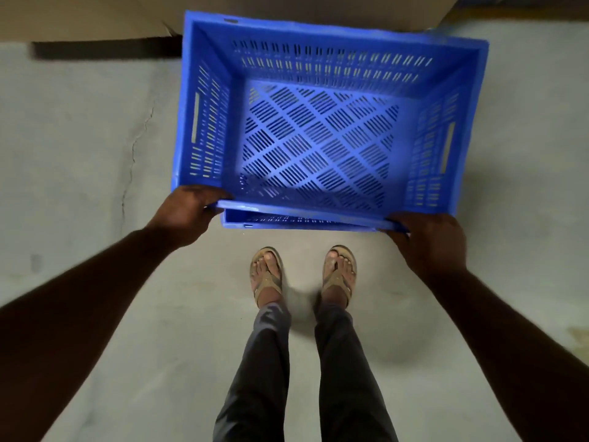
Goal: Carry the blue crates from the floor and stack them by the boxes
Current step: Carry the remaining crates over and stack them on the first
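hands (306,224) gripping blue crate (318,122), boxes (95,17) perhaps touching

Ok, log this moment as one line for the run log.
stage: stacking | left hand: gripping top blue crate near rim | right hand: same rim | lower crate: underneath | cardboard boxes: just beyond | crate: empty

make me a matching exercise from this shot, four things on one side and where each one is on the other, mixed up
Things:
1. left hand
2. right hand
3. cardboard boxes
4. sandals

Places:
A. on the floor, just short of the blue crate's near side
B. on the crate's near rim at its right corner
C. along the top edge, beyond the crate
D. on the crate's near rim at its left corner

Pairs: 1-D, 2-B, 3-C, 4-A
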`<state>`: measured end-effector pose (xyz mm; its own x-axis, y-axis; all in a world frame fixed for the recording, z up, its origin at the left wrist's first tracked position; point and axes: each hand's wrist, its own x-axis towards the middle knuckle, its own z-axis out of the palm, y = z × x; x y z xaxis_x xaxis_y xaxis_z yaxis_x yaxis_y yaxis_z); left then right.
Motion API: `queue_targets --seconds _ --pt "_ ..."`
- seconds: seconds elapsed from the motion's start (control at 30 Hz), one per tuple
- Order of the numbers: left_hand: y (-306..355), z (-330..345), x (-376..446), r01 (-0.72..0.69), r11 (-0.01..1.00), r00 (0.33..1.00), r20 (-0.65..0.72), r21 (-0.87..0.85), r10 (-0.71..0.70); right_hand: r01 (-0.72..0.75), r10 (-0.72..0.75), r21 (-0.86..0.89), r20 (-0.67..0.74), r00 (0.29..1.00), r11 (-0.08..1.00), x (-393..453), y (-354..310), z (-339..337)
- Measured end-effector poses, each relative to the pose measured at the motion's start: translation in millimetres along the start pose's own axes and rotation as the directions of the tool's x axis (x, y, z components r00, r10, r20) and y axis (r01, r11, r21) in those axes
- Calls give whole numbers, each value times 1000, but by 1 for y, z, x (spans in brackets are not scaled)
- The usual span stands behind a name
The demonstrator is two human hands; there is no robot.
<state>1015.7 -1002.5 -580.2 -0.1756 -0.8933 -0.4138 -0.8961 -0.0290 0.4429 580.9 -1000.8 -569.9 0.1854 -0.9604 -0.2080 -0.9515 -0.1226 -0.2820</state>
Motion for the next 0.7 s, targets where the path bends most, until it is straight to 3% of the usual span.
queue_targets --seconds 0.13,0.27,0.4,0.5,0.6,0.7 --pt "14 18 -7 150 980 988 52 -132 -144 41 -38 56 -64 997 998 10 12 -14" --pt "35 55 -25 104 985 977 199 -138 -75 4 -13 52 172 985 999 17 47 -6" --pt "37 56 -30 10 998 999 32 -67 -8 22 -36 70 206 978 997 21 51 5" --pt "16 35 -31 -95 994 994 55 47 92 -9 -10 92 200 980 996 8 39 18" --pt "9 27 -29 -66 994 994 91 83 58 8 -26 71 259 966 997 10 32 21" --pt "19 28 -30 -4 997 1000 -5 79 4 -7 -21 86 320 947 996 17 30 13"
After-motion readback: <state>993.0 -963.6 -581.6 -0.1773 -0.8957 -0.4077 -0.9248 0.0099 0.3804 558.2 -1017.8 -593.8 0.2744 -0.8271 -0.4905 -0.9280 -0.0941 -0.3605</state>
